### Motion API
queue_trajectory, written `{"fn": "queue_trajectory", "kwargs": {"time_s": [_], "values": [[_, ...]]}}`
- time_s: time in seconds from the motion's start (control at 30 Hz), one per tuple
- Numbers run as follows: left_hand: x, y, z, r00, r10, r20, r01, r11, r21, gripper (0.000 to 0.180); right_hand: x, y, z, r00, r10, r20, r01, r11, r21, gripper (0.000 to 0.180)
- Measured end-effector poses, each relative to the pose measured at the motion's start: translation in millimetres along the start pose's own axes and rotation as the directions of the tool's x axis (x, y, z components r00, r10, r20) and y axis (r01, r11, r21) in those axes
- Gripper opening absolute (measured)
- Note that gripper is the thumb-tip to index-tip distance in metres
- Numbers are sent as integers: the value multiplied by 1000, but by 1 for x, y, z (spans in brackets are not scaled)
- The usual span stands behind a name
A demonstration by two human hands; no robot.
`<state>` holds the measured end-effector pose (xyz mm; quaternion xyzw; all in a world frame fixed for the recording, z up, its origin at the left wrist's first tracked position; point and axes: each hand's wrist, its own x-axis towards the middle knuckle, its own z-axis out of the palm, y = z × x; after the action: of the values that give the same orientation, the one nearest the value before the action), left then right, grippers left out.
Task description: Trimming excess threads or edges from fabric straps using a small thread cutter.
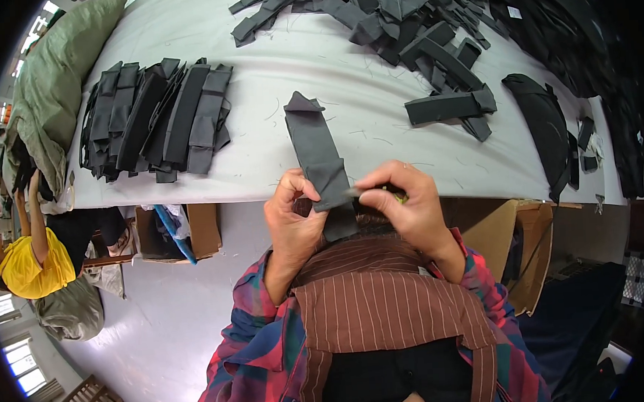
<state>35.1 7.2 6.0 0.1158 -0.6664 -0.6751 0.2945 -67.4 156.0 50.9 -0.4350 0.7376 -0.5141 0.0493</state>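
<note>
My left grip is closing thumb against fingers on the lower left edge of a dark grey fabric strip. My right grip is closing around a small object, mostly hidden by my fingers; a bit of yellow-green is showing, and a blurred pale tip is pointing left at the strip's lower right corner. I cannot tell whether that tip is touching the cloth.

The strip is lying between my two grips and stretching away from me, its far end resting on the bench and leaning slightly left. Its near end is reaching the bench edge, where a darker length is hanging down below my fingers. The strip is looking flat, long and matte, with a raised fold crossing it near my grips and a crumpled, pointed flap sticking up at the far end.

Farther out, the pale bench cover is wrinkling and carrying loose dark threads. To the left, a row of similar strips is leaning closely together. Beyond and to the right, a jumbled pile of strips is spreading. A black curved piece is lying at the far right. At far left, a person in a yellow shirt is reaching toward the bench.
</note>
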Motion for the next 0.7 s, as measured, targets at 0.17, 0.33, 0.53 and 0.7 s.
{"fn": "queue_trajectory", "kwargs": {"time_s": [0.17, 0.33, 0.53, 0.7], "values": [[2, 0, 1, 972, 207, 115, -235, 903, 361, 28, 13, 12, 4, 920, 363, 149, -392, 843, 369, 14], [12, 0, -3, 983, -55, -176, 66, 996, 54, 16, 3, -7, 6, 994, -85, 75, 80, 994, 70, 20], [10, -6, -7, 874, -471, 121, 474, 770, -427, 26, 0, 2, 15, 996, -81, -22, 80, 996, -41, 31], [11, 10, 0, 885, -404, 231, 464, 730, -501, 36, 0, 5, 15, 995, -97, 33, 100, 992, -73, 25]]}}
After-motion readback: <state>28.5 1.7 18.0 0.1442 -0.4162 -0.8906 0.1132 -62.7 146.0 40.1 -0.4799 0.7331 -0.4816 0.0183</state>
